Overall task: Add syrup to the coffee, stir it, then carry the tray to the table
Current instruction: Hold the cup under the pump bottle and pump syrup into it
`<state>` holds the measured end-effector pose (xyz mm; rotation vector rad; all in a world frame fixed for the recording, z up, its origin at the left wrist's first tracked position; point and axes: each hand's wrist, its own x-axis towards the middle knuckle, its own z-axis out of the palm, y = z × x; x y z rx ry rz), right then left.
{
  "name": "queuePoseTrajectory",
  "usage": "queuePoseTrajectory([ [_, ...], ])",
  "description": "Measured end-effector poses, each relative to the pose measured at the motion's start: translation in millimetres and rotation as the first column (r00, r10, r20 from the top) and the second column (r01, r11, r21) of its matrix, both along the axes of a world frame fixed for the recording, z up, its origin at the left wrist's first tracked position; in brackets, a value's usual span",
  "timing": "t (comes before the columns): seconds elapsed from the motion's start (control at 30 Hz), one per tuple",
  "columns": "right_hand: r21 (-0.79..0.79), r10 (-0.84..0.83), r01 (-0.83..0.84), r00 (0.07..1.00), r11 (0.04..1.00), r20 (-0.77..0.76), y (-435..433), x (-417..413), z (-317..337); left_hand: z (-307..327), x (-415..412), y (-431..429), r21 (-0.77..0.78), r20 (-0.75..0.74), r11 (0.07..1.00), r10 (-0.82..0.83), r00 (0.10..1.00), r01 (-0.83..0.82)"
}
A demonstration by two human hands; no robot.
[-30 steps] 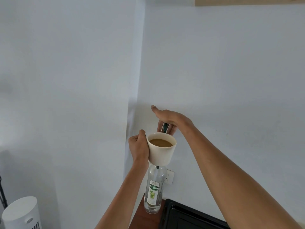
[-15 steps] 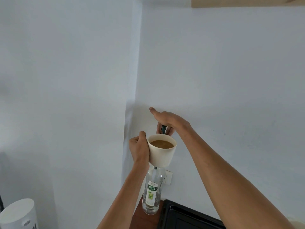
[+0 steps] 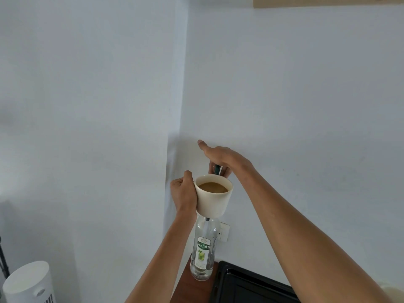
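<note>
A cream cup (image 3: 213,202) with light brown coffee (image 3: 213,187) is held up in the air by my left hand (image 3: 183,193), which grips its side at the handle. The cup hides the neck of a clear syrup bottle (image 3: 203,252) with a green and white label, standing on the brown counter (image 3: 192,289). My right hand (image 3: 223,155) lies palm-down on the bottle's dark green pump (image 3: 217,169), just behind the cup's rim, fingers curled around it. A black tray (image 3: 247,285) lies on the counter at the lower right.
White walls meet in a corner right behind the hands. A white wall socket (image 3: 224,231) sits behind the bottle. A white cylindrical appliance (image 3: 28,283) stands at the lower left. A wooden cabinet edge (image 3: 328,1) runs along the top right.
Both hands, the cup and the bottle keep their places. Only the view has drifted slightly.
</note>
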<state>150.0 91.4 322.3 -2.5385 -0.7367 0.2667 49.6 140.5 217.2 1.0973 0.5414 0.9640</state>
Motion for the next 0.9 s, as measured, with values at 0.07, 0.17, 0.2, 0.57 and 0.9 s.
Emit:
queuePoseTrajectory([
  [0.07,-0.014,0.001,-0.002,1.000,1.000,-0.032,-1,2,1,-1,-2,0,0.000,0.004,1.000,-0.003,1.000,0.003],
  [0.17,-0.042,-0.005,0.001,0.996,0.999,-0.089,1,3,4,0,-5,1,0.006,0.001,1.000,0.000,1.000,0.000],
  [0.2,-0.047,-0.007,0.003,0.995,0.999,-0.099,2,3,5,0,-6,2,0.009,-0.004,1.000,0.001,1.000,-0.001],
  [0.57,0.067,0.029,-0.017,0.984,0.998,-0.178,-1,-1,16,-3,-9,0,0.021,-0.006,1.000,-0.010,1.000,0.010],
  [0.9,0.471,-0.011,-0.053,0.991,0.881,0.131,-76,-5,-5,-21,-15,-13,0.011,-0.034,0.999,-0.030,0.999,0.030],
])
